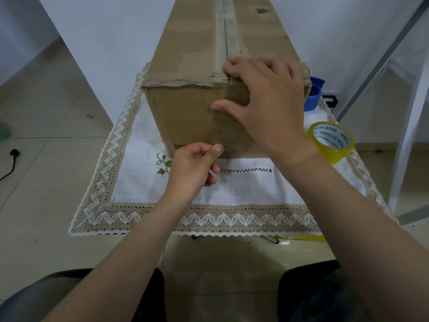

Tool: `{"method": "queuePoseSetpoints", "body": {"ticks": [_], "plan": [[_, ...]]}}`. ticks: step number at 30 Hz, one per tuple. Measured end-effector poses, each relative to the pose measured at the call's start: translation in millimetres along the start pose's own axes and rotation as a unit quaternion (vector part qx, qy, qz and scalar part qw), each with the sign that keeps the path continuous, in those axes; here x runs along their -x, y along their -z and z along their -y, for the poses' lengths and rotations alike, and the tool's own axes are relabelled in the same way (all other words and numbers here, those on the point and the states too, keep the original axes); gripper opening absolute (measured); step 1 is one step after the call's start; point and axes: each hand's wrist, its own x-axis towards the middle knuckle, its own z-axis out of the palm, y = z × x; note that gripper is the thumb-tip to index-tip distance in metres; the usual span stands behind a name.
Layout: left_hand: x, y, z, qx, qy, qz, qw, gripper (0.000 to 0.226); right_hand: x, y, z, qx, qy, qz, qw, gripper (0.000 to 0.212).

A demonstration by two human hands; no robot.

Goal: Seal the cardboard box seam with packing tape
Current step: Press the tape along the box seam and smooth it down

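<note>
While taped, box (185,108) under both hands.

The tall brown cardboard box (197,66) fills the table's (255,189) middle. Its left side and near strip lie free. On the right, a yellow tape roll (330,141) and a blue plastic object (314,94) crowd the gap.

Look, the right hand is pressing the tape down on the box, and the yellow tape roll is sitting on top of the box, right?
Not quite. The right hand is pressing the tape at the box edge, but the yellow tape roll is not on top of the box. The head view shows it on the cloth, to the right of the box.
</note>
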Motion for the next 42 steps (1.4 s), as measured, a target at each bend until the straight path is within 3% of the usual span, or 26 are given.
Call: {"method": "queuePoseSetpoints", "body": {"ticks": [7, 11, 18, 23, 27, 35, 42], "plan": [[-1, -1, 1, -0.002, -0.001, -0.002, 1.000, 0.019, -8, 2, -1, -0.037, -0.033, -0.044, 0.998, 0.043], [-1, 1, 1, -0.007, 0.001, -0.003, 1.000, 0.019, 7, -11, -5, 0.021, 0.020, -0.090, 0.996, 0.047], [-2, -1, 1, -0.002, 0.000, -0.004, 1.000, 0.020, 21, -5, -10, 0.078, 0.028, -0.015, 0.996, 0.073], [-1, -2, 0, -0.006, 0.001, -0.003, 1.000, 0.018, 3, 3, -9, 0.026, -0.009, -0.051, 0.998, 0.050], [-2, -2, 0, -0.009, -0.001, -0.007, 1.000, 0.018, 4, -5, -8, 0.013, -0.014, -0.083, 0.996, 0.043], [-1, -2, 0, -0.009, -0.006, -0.006, 1.000, 0.018, 23, -4, -14, 0.070, 0.018, -0.041, 0.997, 0.071], [-1, -2, 0, -0.009, -0.004, -0.002, 1.000, 0.018, 7, -2, -12, 0.010, -0.019, -0.114, 0.993, 0.037]]}}
